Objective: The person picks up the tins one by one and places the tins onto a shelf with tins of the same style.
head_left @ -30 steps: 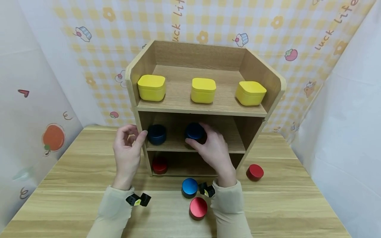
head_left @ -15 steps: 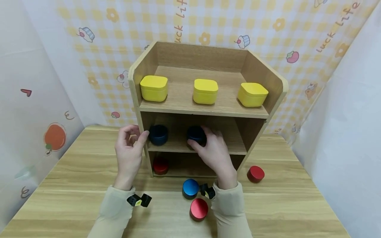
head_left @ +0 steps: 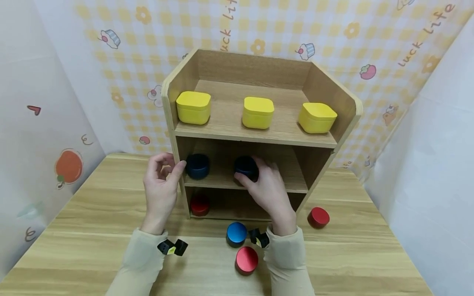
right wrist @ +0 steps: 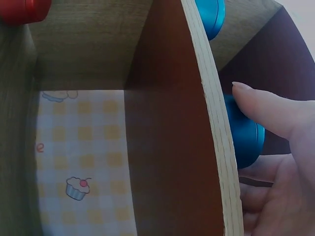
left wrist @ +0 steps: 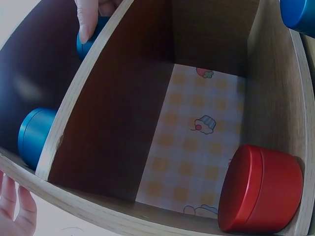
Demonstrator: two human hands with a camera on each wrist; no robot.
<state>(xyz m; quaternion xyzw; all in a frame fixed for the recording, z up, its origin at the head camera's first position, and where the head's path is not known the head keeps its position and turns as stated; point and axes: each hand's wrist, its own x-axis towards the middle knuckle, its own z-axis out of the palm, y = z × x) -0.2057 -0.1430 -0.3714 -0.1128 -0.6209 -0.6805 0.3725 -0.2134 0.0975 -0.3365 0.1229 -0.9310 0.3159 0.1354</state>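
Observation:
In the head view my right hand (head_left: pixel 272 189) holds a round blue tin (head_left: pixel 245 165) at the middle of the wooden shelf's middle level, thumb in front and fingers round the far side. The right wrist view shows the same blue tin (right wrist: pixel 246 132) between thumb and fingers, close to the board. Beside the shelf's left panel is my left hand (head_left: pixel 161 189), fingers loosely bent, its thumb at the panel's front edge. Just inside that panel sits a second blue tin (head_left: pixel 198 166). Below it, a red tin (head_left: pixel 200 205) stands at the left of the bottom level.
Three yellow boxes (head_left: pixel 258 113) stand in a row on the shelf's top level. A blue tin (head_left: pixel 236 234) and a red tin (head_left: pixel 246 260) are on the table between the forearms. Another red tin (head_left: pixel 318 217) lies right of the wooden shelf (head_left: pixel 255 140).
The head view has shifted slightly. My right hand stays on the blue tin, which sits marginally lower against the shelf than a second ago. The left hand has hardly moved.

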